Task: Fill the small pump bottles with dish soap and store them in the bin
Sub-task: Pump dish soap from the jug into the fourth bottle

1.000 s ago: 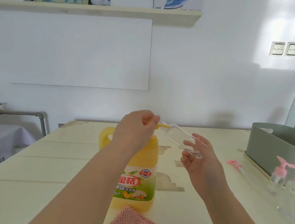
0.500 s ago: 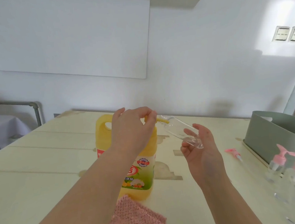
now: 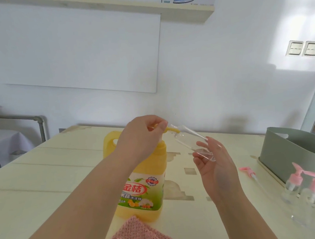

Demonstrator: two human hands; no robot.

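Pinching the yellow spout point(image 3: 172, 131) of the jug point(image 3: 139, 186) with the left grip point(image 3: 141, 137), clasping the tilted small bottle point(image 3: 190, 143) mouth-to-spout above the tabletop point(image 3: 45, 184) in the right grip point(image 3: 214, 164), risking soap dribbling past its neck through any wobble.

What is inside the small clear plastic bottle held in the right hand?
The small clear plastic bottle looks nearly empty; a yellow pump spout meets its mouth. The right hand covers its base, so any soap there is hidden.
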